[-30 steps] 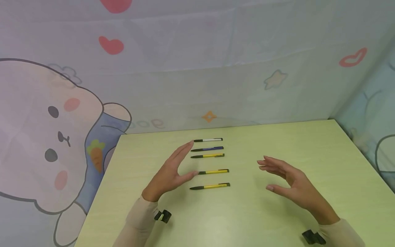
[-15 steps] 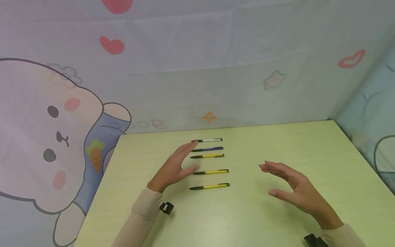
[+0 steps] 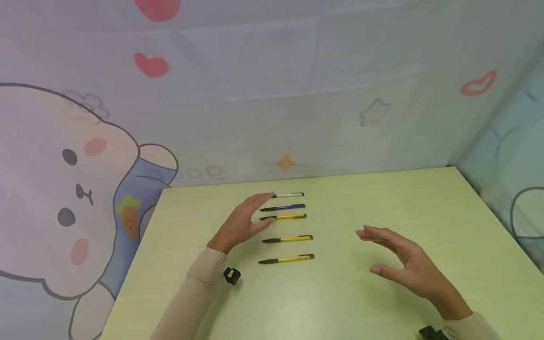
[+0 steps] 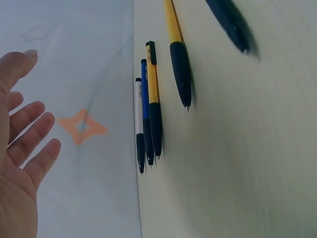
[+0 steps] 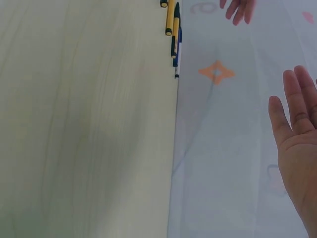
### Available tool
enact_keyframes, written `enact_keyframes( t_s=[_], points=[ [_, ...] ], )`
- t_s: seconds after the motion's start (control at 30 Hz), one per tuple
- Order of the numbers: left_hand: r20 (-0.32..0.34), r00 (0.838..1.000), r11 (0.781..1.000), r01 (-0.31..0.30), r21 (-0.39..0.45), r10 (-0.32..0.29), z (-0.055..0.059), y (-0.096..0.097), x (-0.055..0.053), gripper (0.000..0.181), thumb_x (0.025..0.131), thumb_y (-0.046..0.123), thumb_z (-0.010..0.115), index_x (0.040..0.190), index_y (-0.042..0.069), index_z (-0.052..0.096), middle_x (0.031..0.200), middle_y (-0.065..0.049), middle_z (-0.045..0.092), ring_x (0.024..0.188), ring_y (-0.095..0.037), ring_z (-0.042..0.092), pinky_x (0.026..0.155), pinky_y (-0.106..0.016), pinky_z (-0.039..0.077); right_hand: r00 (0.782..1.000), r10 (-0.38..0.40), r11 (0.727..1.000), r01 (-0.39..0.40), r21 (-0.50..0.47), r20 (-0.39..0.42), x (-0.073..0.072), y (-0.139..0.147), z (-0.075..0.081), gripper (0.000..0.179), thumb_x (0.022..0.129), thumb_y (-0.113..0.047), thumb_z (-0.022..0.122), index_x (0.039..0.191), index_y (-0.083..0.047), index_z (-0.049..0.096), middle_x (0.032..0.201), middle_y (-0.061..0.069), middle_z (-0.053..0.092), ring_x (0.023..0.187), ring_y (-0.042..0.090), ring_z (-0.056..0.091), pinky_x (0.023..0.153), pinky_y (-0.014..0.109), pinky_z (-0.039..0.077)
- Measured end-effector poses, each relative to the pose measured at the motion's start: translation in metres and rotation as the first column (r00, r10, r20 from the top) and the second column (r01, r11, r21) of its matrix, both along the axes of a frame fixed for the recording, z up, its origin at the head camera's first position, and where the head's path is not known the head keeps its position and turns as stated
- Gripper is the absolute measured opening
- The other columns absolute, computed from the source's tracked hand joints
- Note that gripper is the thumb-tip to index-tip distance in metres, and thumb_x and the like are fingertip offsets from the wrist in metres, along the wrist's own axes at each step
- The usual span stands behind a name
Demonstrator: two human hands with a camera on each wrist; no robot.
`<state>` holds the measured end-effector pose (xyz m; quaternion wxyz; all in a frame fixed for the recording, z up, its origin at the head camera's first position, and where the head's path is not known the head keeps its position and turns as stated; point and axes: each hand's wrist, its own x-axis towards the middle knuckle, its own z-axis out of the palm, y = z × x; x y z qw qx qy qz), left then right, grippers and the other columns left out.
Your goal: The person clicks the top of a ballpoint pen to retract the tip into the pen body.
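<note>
While L hand nr 5 pens, R hand over tbl.

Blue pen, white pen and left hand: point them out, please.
Blue pen (image 3: 284, 207), head view, on its blue barrel.
White pen (image 3: 290, 195), head view, on its white barrel.
Left hand (image 3: 240, 224), head view, on the middle of the hand.

My head view is looking forward and down from up high, framing table, backdrop, left grip and right grip. My left wrist view is facing the backdrop sideways, nearest the pens. My right wrist view is also lying sideways, rolled the opposite way, pens farther off. Both wrist views are sharing pens and orange star.
</note>
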<state>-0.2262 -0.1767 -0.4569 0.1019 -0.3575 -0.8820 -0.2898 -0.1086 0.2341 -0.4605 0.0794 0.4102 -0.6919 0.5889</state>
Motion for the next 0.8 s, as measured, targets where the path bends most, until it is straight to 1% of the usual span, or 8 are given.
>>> enact_keyframes(
  t_s=[0.13, 0.23, 0.33, 0.47, 0.63, 0.8],
  points=[
    [0.011, 1.000, 1.000, 0.002, -0.023, -0.002, -0.003, 0.001, -0.013, 0.066, 0.095, 0.029, 0.074, 0.154, 0.018, 0.045, 0.150, -0.005, 0.052, 0.139, -0.025, 0.050, 0.112, -0.047, 0.045, 1.000, -0.005, 1.000, 0.005, 0.010, 0.003, 0.000, 0.001, -0.001, 0.079, 0.073, 0.028, 0.071, 0.144, 0.017, 0.039, 0.141, 0.023, 0.057, 0.132, 0.024, 0.054, 0.112, 0.021, 0.040],
    [0.018, 1.000, 0.999, 0.015, -0.032, -0.015, -0.004, 0.002, -0.023, 0.066, 0.093, 0.022, 0.076, 0.152, 0.015, 0.047, 0.149, -0.007, 0.053, 0.138, -0.026, 0.051, 0.111, -0.046, 0.045, 1.000, 0.001, 1.000, -0.001, 0.006, -0.006, 0.000, -0.001, 0.001, 0.078, 0.073, 0.028, 0.071, 0.144, 0.017, 0.039, 0.141, 0.024, 0.057, 0.131, 0.025, 0.054, 0.112, 0.022, 0.040],
    [0.042, 0.999, 0.999, 0.026, -0.036, -0.025, -0.004, 0.003, -0.030, 0.064, 0.093, 0.019, 0.077, 0.151, 0.013, 0.050, 0.148, -0.008, 0.055, 0.137, -0.028, 0.052, 0.110, -0.047, 0.046, 1.000, 0.005, 1.000, -0.005, 0.008, -0.018, -0.002, -0.001, -0.001, 0.078, 0.073, 0.027, 0.071, 0.144, 0.018, 0.039, 0.141, 0.024, 0.057, 0.131, 0.025, 0.054, 0.112, 0.022, 0.040],
    [0.067, 0.997, 0.998, 0.033, -0.052, -0.030, -0.003, 0.005, -0.039, 0.061, 0.095, 0.021, 0.074, 0.150, 0.011, 0.050, 0.146, -0.008, 0.057, 0.135, -0.027, 0.054, 0.109, -0.044, 0.047, 1.000, 0.002, 1.000, -0.002, 0.010, -0.014, -0.003, 0.000, -0.004, 0.078, 0.073, 0.027, 0.071, 0.144, 0.017, 0.040, 0.140, 0.024, 0.057, 0.131, 0.025, 0.054, 0.112, 0.022, 0.039],
    [0.077, 0.997, 0.998, 0.033, -0.051, -0.029, -0.004, 0.008, -0.049, 0.058, 0.095, 0.020, 0.074, 0.148, 0.010, 0.052, 0.144, -0.008, 0.059, 0.131, -0.028, 0.057, 0.108, -0.045, 0.048, 1.000, 0.003, 1.000, -0.003, 0.006, -0.013, -0.004, 0.002, -0.006, 0.078, 0.073, 0.027, 0.071, 0.144, 0.017, 0.040, 0.140, 0.025, 0.057, 0.131, 0.025, 0.054, 0.112, 0.022, 0.039],
    [0.083, 0.996, 0.998, 0.031, -0.062, -0.026, -0.004, 0.010, -0.056, 0.056, 0.095, 0.020, 0.074, 0.147, 0.010, 0.054, 0.142, -0.008, 0.060, 0.127, -0.027, 0.060, 0.106, -0.044, 0.050, 1.000, 0.000, 1.000, 0.000, 0.012, -0.011, -0.004, 0.003, -0.006, 0.078, 0.073, 0.027, 0.070, 0.144, 0.017, 0.040, 0.140, 0.023, 0.057, 0.132, 0.024, 0.054, 0.112, 0.022, 0.039]
  ],
)
